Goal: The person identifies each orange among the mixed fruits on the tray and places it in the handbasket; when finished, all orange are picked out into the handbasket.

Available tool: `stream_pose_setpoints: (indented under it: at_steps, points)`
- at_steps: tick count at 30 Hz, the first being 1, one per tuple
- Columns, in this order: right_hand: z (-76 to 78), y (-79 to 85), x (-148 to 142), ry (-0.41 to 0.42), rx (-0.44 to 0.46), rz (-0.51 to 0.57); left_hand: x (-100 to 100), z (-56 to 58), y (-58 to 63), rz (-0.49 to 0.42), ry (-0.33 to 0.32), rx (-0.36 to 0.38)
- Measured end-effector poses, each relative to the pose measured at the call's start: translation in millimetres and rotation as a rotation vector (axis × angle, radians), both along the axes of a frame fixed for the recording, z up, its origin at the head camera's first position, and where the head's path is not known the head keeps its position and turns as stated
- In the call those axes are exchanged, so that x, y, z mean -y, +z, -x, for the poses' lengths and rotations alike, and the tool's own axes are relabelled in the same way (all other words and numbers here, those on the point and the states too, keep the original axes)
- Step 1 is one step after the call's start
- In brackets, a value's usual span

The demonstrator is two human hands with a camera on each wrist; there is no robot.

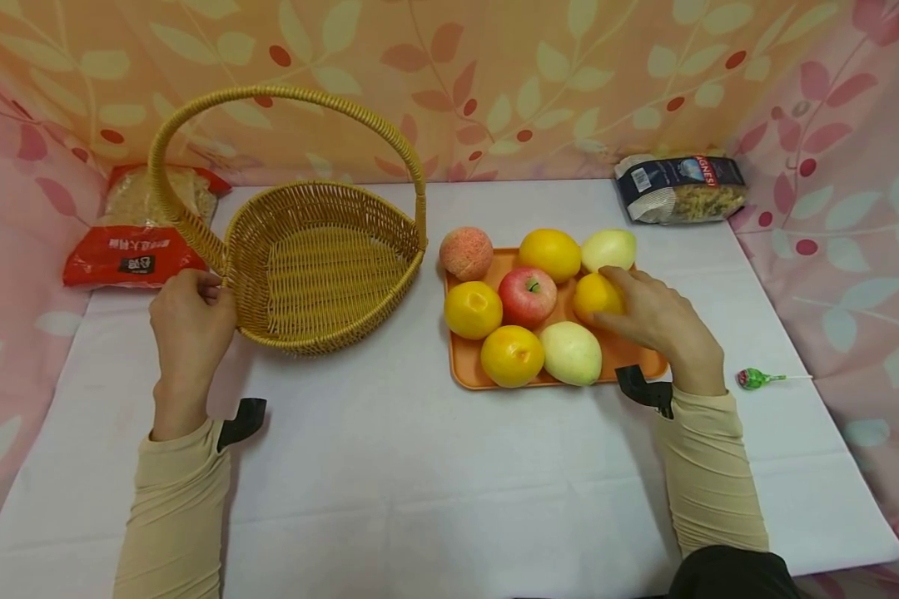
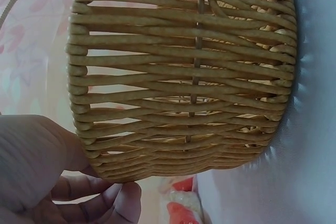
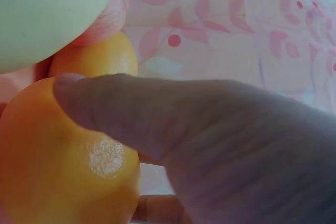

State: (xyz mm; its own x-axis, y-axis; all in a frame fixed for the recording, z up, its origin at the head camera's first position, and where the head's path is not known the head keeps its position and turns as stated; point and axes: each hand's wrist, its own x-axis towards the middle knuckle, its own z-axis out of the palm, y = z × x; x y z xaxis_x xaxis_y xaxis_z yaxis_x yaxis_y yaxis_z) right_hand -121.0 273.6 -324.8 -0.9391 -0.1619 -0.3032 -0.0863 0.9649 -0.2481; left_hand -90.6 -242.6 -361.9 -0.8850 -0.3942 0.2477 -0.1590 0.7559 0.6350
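Note:
My left hand [image 1: 193, 333] pinches the left side of the wicker basket [image 1: 322, 283], near the foot of its tall arched handle; no fruit lies in the basket. In the left wrist view, thumb and fingers meet at the edge of the woven wall [image 2: 184, 87]. On the orange tray [image 1: 463, 366], my right hand [image 1: 663, 320] holds an orange [image 1: 596, 299] between thumb and fingers. The right wrist view shows the thumb on top of this orange [image 3: 63, 156], with some fingers hidden behind it. Around it sit a red apple [image 1: 528, 296] and several other fruits.
Pale green fruits [image 1: 572, 353], more oranges [image 1: 513, 356] and a rough peach-like fruit [image 1: 467, 253] crowd the tray. A red bag [image 1: 142, 237] lies behind the basket, a pasta packet [image 1: 682, 190] at the back right, a lollipop [image 1: 752, 379] right of my right hand.

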Motion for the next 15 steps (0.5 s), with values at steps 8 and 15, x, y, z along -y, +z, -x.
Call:
stream_pose_setpoints:
  at_steps: [8,15]
  points:
    - [1.0,-2.7,-0.3,0.003,-0.052,-0.005,-0.3,0.0,1.1,0.002,0.002,0.007]
    - [1.8,-3.1,-1.0,0.008,-0.067,0.003,-0.2,-0.1,1.2,0.001,0.000,0.004]
